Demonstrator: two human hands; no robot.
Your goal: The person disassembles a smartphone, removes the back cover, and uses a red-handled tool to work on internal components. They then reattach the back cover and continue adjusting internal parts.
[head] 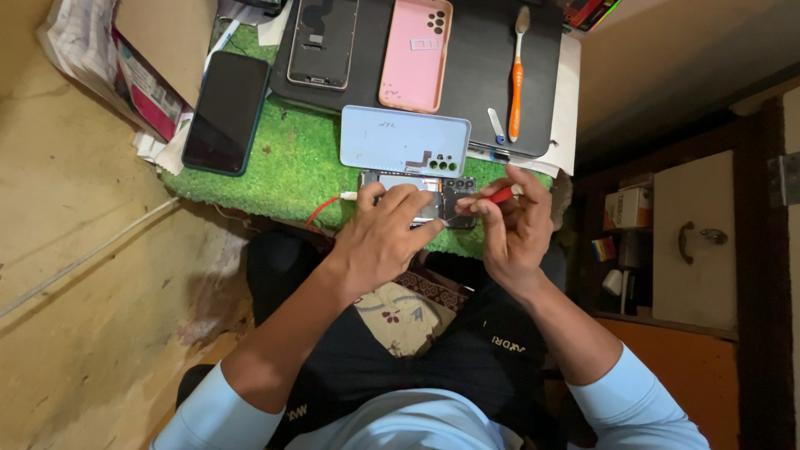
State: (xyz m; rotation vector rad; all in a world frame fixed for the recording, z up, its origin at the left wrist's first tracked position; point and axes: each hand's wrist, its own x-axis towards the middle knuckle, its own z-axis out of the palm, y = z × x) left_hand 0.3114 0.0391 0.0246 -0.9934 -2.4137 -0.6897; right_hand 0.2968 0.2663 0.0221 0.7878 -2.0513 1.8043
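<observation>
Left hand [385, 236]: lies palm down on the opened phone [454, 204], forearm coming up from the lower left, wrist straight. Its fingers [406, 200] are spread and bent, pressing on the phone's body and pinning it flat; they close around nothing.
Right hand [515, 229]: comes in from the lower right, wrist bent inward, knuckles up. Thumb and first fingers are pinched shut on a red-handled tool [500, 196], held like a pen, its tip pointing left onto the phone near the camera end.
Phone: lies face down with its back off on the near edge of the green mat [292, 162], just in front of the person's lap, mostly covered by the left hand.
Cable [321, 212]: red, runs from the phone's left end down over the mat edge.
Back cover [404, 142]: pale blue, lies flat just beyond the phone, almost touching it.
Dark phone [227, 112]: lies screen up at the mat's left side, well apart from both hands.
Black pad [492, 67]: at the far side, carrying a pink case [415, 54], a dark phone frame [323, 42] and an orange toothbrush [517, 79].
</observation>
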